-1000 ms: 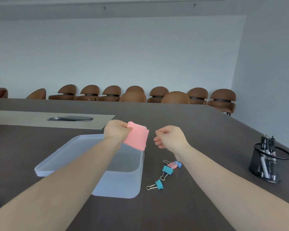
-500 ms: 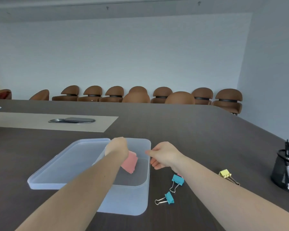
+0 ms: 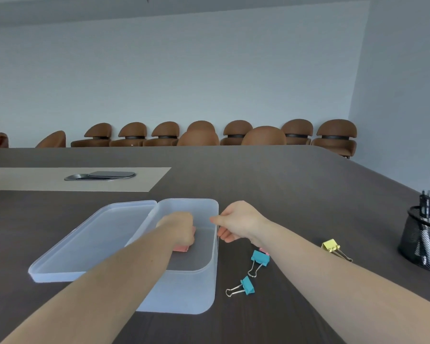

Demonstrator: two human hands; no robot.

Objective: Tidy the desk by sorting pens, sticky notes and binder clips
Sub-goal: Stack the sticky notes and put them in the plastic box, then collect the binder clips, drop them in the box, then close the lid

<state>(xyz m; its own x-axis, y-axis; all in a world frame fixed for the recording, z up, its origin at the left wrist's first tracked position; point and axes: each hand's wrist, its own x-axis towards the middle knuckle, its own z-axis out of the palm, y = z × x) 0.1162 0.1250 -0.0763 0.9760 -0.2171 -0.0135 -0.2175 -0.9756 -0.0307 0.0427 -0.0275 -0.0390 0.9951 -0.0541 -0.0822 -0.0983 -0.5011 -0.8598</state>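
Observation:
My left hand (image 3: 179,228) is down inside the translucent plastic box (image 3: 184,299), closed over a pink sticky-note pad (image 3: 181,248) that rests on the box floor; most of the pad is hidden under the hand. My right hand (image 3: 238,220) pinches the box's right rim between thumb and fingers. To the right of the box lie two blue binder clips (image 3: 260,258) (image 3: 247,285), and a yellow binder clip (image 3: 331,245) lies beyond my right forearm. A pink clip (image 3: 263,251) peeks out beside that forearm.
The box's lid (image 3: 92,242) lies flat against its left side. A black mesh pen cup (image 3: 423,240) with several pens stands at the right edge. A beige inlay with a metal cable hatch (image 3: 101,175) lies farther back. Brown chairs (image 3: 263,136) line the far wall.
My left hand carried the pink pad from above the box's far rim down onto its floor. My right hand moved left and took hold of the box's right rim.

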